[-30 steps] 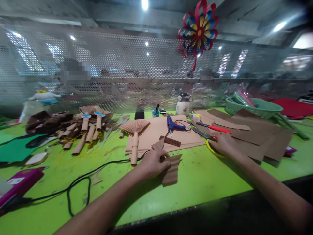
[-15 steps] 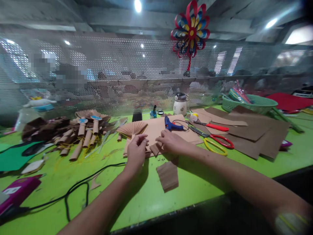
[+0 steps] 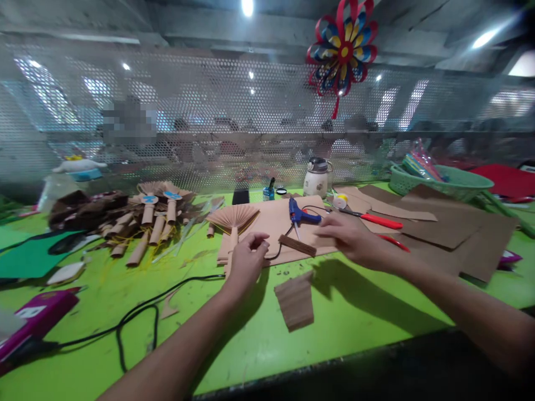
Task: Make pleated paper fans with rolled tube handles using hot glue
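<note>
My left hand (image 3: 249, 259) rests beside the handle of a pleated brown paper fan (image 3: 233, 218), its fingers curled; whether they grip anything is hard to tell. Over the right part of the brown sheets (image 3: 271, 214), my right hand (image 3: 349, 236) is raised, fingers apart and nothing visible in them. Between the hands a small folded brown strip (image 3: 297, 245) lies on the sheets. Just behind it is a blue glue gun (image 3: 303, 214). A creased brown paper piece (image 3: 295, 302) lies on the green table (image 3: 251, 351) nearer the front edge.
Red-handled scissors (image 3: 381, 221) lie behind my right hand. Large brown sheets (image 3: 434, 217) and a green basket (image 3: 463, 181) are at the right. Finished paper fans (image 3: 149, 210) are heaped at the left, with a black cable (image 3: 167, 295) nearer. A white bottle (image 3: 316, 178) stands behind.
My right hand has moved right, off the small folded brown piece, which now lies on the sheets. The camera view has shifted slightly. My left hand stays near the fan handle.
</note>
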Demonstrator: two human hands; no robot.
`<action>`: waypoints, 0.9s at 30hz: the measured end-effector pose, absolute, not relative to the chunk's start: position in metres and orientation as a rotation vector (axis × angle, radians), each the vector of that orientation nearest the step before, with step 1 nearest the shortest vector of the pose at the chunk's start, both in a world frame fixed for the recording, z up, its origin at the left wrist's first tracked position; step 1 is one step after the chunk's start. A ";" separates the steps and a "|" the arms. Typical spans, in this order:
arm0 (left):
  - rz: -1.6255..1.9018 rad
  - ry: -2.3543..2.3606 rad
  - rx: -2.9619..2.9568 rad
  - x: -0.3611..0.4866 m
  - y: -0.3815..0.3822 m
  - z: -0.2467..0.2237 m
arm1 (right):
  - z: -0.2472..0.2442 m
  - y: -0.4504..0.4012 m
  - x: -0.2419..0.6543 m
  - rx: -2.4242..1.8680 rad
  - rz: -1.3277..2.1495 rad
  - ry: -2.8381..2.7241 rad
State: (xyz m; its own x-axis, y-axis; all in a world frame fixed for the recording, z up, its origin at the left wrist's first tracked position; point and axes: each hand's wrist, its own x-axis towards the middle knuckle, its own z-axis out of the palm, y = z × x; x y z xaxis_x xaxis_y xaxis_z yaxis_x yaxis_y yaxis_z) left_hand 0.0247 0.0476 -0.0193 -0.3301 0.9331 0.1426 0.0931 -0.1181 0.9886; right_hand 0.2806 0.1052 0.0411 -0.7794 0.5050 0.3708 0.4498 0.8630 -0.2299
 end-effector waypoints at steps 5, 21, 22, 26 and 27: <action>1.470 1.424 1.197 0.032 0.045 -0.021 | 0.071 0.061 0.405 -1.340 0.657 -2.886; 1.307 1.477 1.398 0.036 0.040 -0.022 | -0.007 0.131 0.220 -1.094 0.274 -2.625; 1.298 1.472 1.405 0.036 0.040 -0.023 | -0.011 0.130 0.222 -1.092 0.299 -2.604; 1.282 1.451 1.413 0.037 0.041 -0.025 | -0.008 0.124 0.231 -1.047 0.475 -2.500; 1.289 1.451 1.410 0.037 0.041 -0.025 | -0.005 0.122 0.232 -1.021 0.549 -2.480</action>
